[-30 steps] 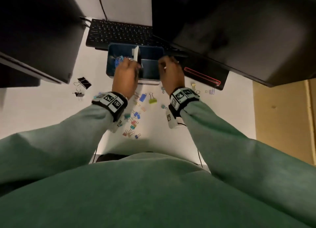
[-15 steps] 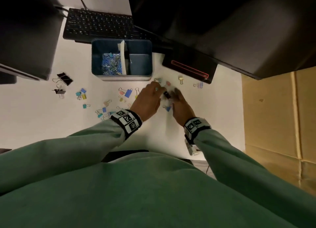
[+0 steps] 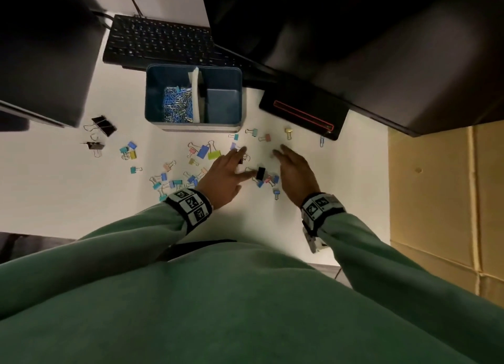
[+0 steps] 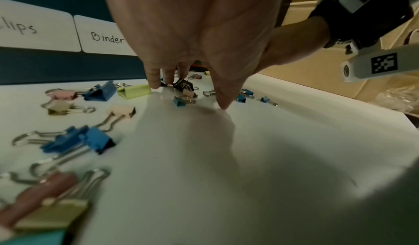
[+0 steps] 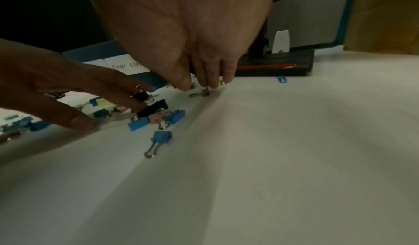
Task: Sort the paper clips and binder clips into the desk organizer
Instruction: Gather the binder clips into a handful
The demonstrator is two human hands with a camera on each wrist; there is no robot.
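The blue desk organizer (image 3: 152, 90) stands behind the clips, with paper clips (image 3: 177, 104) piled in its left compartment; its labels (image 4: 102, 38) read "clips" and "Binder". Small coloured binder clips (image 3: 201, 150) lie scattered on the white desk. My left hand (image 3: 245, 161) reaches down with straight fingers (image 4: 155, 82) beside a black binder clip (image 3: 261, 173) (image 4: 184, 85), thumb on the desk. My right hand (image 3: 283, 156) (image 5: 197, 85) hangs fingertips-down over a small clip (image 5: 200, 93). Neither hand holds anything.
A black keyboard (image 3: 158, 41) lies behind the organizer, dark monitors above. A black stand with a red line (image 3: 302, 112) sits right of it, a blue paper clip (image 3: 322, 141) beside it. Large black binder clips (image 3: 103, 125) lie far left. Cardboard (image 3: 447, 200) borders the desk's right edge.
Both hands left the organizer and came down to the clips in front of it. In the last half second they spread slightly apart around the black binder clip.
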